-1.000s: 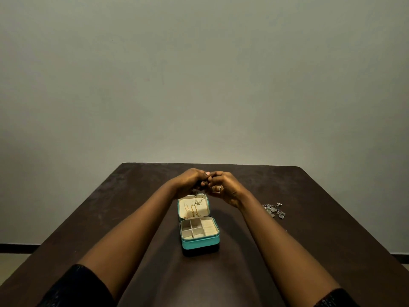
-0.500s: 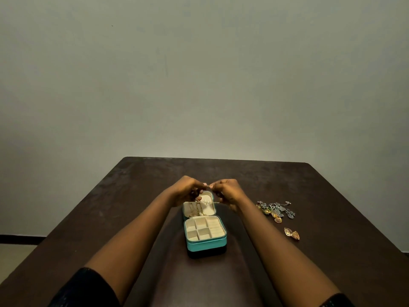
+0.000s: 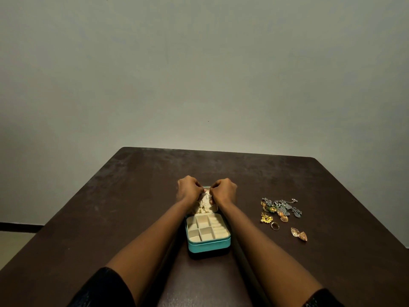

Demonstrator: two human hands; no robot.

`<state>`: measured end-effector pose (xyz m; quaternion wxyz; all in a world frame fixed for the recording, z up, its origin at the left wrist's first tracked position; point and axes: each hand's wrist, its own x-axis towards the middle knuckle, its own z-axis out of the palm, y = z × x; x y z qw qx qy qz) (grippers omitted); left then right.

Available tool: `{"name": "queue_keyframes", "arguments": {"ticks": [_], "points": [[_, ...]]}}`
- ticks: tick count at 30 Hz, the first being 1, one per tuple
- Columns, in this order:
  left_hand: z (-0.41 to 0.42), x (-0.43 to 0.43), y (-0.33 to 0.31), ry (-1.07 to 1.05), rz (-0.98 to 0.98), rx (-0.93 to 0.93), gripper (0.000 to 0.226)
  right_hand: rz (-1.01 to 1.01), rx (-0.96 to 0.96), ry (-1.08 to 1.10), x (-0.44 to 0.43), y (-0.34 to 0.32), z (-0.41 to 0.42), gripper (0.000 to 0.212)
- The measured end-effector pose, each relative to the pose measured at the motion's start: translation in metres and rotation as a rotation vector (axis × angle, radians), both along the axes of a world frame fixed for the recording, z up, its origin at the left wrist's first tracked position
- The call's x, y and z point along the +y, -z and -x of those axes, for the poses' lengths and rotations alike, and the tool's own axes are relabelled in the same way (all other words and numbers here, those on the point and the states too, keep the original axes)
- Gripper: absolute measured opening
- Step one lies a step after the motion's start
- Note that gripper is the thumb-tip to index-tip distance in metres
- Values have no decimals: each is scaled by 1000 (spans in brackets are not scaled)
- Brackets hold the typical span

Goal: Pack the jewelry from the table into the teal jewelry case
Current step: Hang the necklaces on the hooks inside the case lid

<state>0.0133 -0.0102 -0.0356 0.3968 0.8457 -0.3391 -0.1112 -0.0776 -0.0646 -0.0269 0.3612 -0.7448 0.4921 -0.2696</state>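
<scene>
Jewelry heap (image 3: 281, 209), tangled silver-grey and gold metal pieces, lies on dark brown desk (image 3: 132, 196), right of open teal jewelry case (image 3: 209, 244) with cream padded compartments. Light, snag-prone; best lifted by single hooks or links. At lid's far edge, left hand (image 3: 189, 191) and right hand (image 3: 223, 191) have fingers curled, seemingly pinching fine gold chain (image 3: 202, 208).

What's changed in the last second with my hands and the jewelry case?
The left hand and right hand came down from above the lid onto its top edge and parted, still pinching a chain inside it. The case stays open, compartments empty; the jewelry pile lies untouched.
</scene>
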Motion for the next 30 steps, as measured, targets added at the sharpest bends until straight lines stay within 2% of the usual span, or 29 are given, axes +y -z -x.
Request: {"name": "queue_keyframes", "arguments": {"ticks": [6,15,24,30], "points": [[2,-5,3,14,-75,-68,8,133,173,-30,-2,8,-9,21],[-6,-10,2,161,-164,-116,13,48,268,7,-7,6,-12,22],[-5,-8,-3,271,-263,-185,11,-127,156,53,-4,1,-8,15],[2,-7,-10,331,-352,-230,16,-173,85,39,0,-1,-2,24]]}}
